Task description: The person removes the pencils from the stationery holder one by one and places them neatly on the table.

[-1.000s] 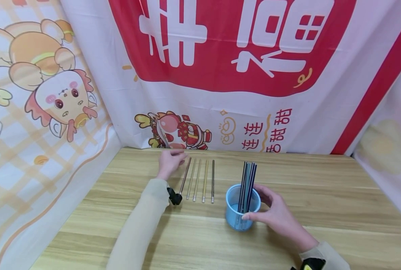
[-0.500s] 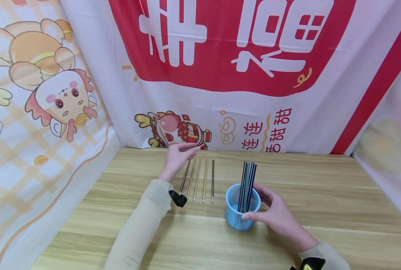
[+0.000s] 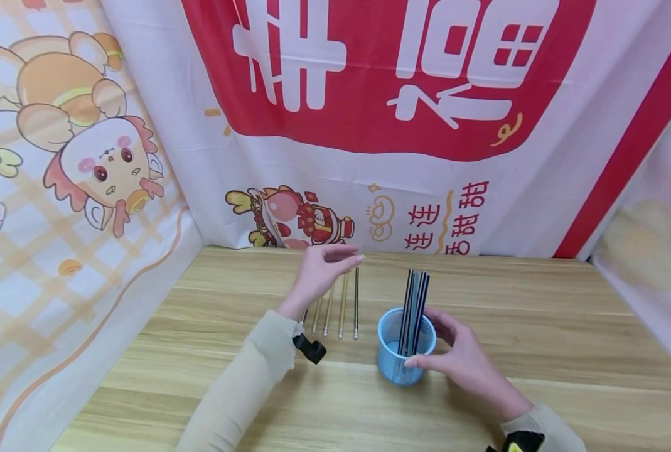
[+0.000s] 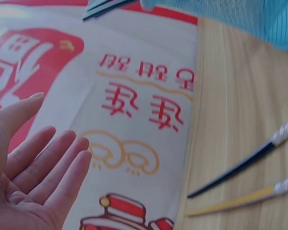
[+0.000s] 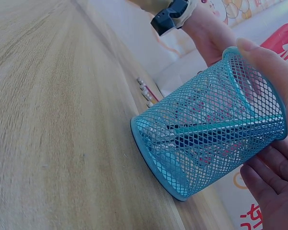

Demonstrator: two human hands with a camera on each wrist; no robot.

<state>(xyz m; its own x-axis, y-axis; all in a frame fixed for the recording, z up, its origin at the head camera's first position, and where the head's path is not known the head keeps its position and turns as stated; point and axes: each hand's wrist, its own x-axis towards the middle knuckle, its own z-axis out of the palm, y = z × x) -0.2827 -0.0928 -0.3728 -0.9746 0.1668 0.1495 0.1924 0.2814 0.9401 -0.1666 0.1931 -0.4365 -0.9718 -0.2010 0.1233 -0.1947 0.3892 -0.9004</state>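
My right hand [image 3: 465,361] holds a light blue mesh pencil cup [image 3: 390,367], thumb at the near rim and fingers round its far right side. Several dark blue and black pencils [image 3: 416,301] lean inside the cup. My left hand [image 3: 319,271] hovers over the far ends of a row of pencils; in the left wrist view its fingers [image 4: 62,158] are extended with nothing in them. The row includes a black pencil [image 3: 356,304] and a yellow pencil [image 3: 343,311], white-capped ends towards me. The leftmost pencils are partly hidden behind the left hand and wrist.
The pencils and cup are on a light wood-grain table [image 3: 335,402]. A white cloth [image 3: 380,176] with red print hangs along the back edge, and a patterned cloth [image 3: 86,270] closes off the left side.
My left hand has moved rightward along the far ends of the pencil row, from the leftmost pencil towards the yellow and black ones. The right hand, cup and pencils have stayed put.
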